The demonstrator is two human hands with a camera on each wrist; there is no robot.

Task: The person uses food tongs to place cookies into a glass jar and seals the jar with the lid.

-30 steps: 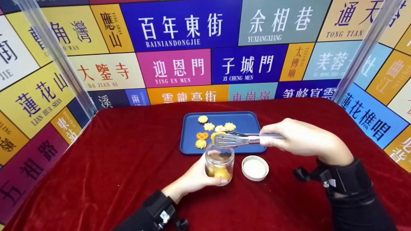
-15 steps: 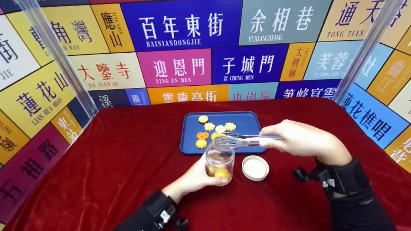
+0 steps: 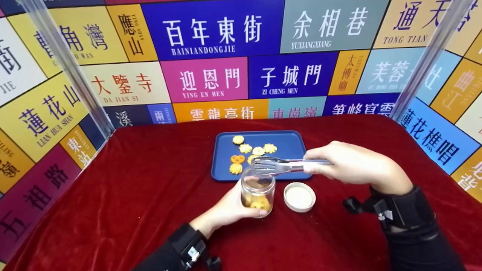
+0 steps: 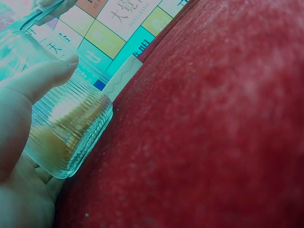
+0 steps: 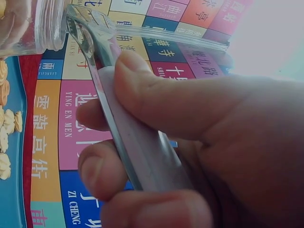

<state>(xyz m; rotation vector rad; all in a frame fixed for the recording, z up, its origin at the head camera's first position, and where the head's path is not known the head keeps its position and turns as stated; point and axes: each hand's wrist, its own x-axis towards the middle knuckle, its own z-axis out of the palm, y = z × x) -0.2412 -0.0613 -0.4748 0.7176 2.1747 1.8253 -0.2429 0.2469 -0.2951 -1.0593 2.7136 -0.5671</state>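
My left hand wraps round a clear ribbed glass jar, thumb across its near side. Inside its lower part lie several yellow cookies; the left wrist view shows the cookies through the ribs. My right hand grips metal tongs by the handle, thumb on one arm and fingers under the other. Their slotted tips are right at the jar's open mouth, and no cookie shows between them. In the right wrist view the tongs point at the rim of the jar.
Behind the jar a blue tray carries several yellow cookies and an orange pretzel-shaped one. A pale round lid lies to the right of the jar on the red cloth. Sign-printed panels stand behind the table.
A yellow cookie at the tongs' tips has gone from them, and a cookie with holes now shows in the jar. The tips have opened slightly; the left hand and jar stay still.
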